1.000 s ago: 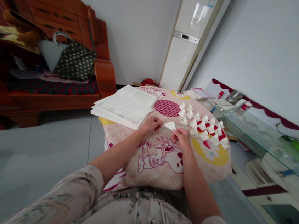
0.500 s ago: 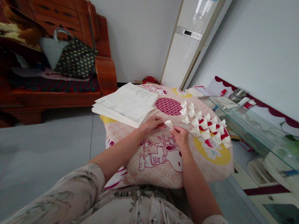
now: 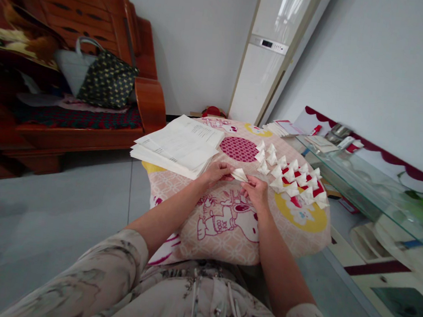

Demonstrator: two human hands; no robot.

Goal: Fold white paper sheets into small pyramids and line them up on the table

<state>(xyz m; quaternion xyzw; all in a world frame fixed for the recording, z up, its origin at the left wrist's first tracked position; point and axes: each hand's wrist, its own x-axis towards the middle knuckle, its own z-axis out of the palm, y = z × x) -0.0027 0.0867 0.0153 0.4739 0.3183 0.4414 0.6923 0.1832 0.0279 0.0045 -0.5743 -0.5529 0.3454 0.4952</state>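
Observation:
Between my two hands is a small piece of folded white paper (image 3: pixel 239 173), held above the patterned tablecloth (image 3: pixel 192 227). My left hand (image 3: pixel 217 174) pinches its left end with fingers closed. Its right end is gripped by my right hand (image 3: pixel 255 189), the thumb and fingers pressed together. To the right stand several folded white paper pieces (image 3: pixel 290 175) with pointed tips, set out in rough rows. A stack of printed paper sheets (image 3: pixel 183 143) lies left of my hands, near the table's left edge.
Along the right runs a glass-topped cabinet (image 3: pixel 373 201) with small items on it. A wooden bench (image 3: pixel 93 20) with bags (image 3: pixel 109 81) stands at the left. Behind the table is a tall white air conditioner (image 3: pixel 260 78).
The folded paper has turned a little in my fingers and shows more of its surface. My hands stay in nearly the same place.

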